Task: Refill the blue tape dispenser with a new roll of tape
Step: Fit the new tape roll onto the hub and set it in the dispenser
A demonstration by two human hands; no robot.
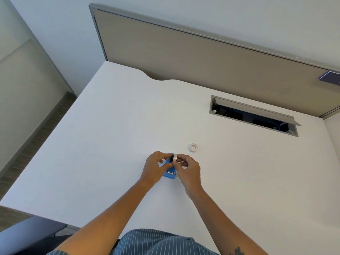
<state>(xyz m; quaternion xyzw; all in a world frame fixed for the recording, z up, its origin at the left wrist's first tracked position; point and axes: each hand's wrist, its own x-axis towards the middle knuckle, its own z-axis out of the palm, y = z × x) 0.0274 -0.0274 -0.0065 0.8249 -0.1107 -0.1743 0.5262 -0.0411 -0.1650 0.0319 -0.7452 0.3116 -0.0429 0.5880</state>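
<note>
The blue tape dispenser [168, 174] lies on the white desk [103, 137] near the front middle, partly covered by both hands. My right hand [188, 170] pinches a clear roll of tape [174, 157] held on edge just above the dispenser. My left hand [155, 167] has its fingers curled around a small black piece [171, 158] pressed against the roll's left side; what that piece is cannot be told. A second, white tape ring [193, 147] lies flat on the desk a little beyond and to the right of my hands.
An open cable tray [253, 116] with a raised grey lid is cut into the desk at the back right. A beige partition panel [202, 67] closes the desk's far edge. The desk's left edge drops to the floor [36, 137].
</note>
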